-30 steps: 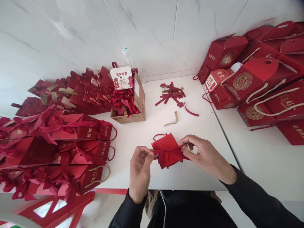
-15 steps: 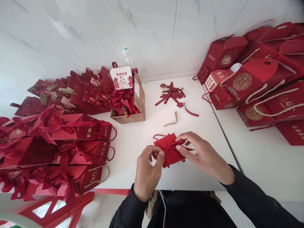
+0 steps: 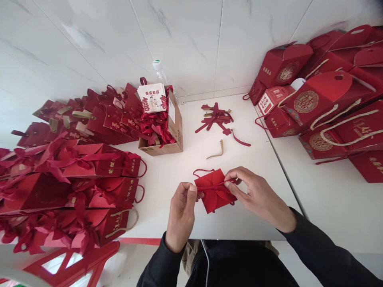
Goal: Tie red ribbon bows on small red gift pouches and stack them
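A red gift box (image 3: 211, 204) with overlapping petal flaps stands on the white table in front of me, and a cord handle (image 3: 200, 171) loops out at its far left. Across its top runs a red ribbon (image 3: 213, 186), crossed at the middle of the flaps. My left hand (image 3: 183, 207) pinches the ribbon's left end between thumb and fingers. On the other side my right hand (image 3: 248, 185) is closed on the right end. The ribbon looks taut between them. Parts of the box's right side are behind my right hand.
Several red straps (image 3: 217, 117) and a tan strap (image 3: 220, 150) lie beyond the box. A cardboard carton (image 3: 161, 149) of ribbons and cards stands back left, a bottle (image 3: 160, 71) behind it. Red boxes (image 3: 98, 159) crowd the left, more boxes (image 3: 326, 95) the right.
My left hand has moved left and my right hand slightly right, drawing the ribbon out straight across the box. Before, both hands were closer to the middle.
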Demonstrator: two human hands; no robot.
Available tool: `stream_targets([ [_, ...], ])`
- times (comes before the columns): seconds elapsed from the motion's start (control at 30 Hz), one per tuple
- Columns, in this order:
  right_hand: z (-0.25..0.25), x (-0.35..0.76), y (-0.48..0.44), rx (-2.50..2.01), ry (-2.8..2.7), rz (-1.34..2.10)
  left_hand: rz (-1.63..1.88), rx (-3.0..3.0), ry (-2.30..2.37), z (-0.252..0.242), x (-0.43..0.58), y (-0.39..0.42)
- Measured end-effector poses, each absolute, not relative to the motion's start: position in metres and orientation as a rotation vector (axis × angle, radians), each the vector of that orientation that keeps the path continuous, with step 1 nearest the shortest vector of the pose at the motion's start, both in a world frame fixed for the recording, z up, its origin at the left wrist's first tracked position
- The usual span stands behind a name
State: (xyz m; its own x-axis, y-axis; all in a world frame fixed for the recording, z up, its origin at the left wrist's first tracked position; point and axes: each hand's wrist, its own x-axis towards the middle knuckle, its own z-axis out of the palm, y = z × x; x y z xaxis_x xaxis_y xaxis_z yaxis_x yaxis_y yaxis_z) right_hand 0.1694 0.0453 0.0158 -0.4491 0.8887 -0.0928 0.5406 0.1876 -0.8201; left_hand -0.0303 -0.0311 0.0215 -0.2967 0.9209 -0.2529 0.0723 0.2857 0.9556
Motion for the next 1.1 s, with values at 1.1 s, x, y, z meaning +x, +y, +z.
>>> stream_targets([
  [1.1, 0.024, 0.172, 0.040, -1.401, -1.950, 1.346, 1.301, 0.798, 1.636, 0.005, -0.030, -0.038],
])
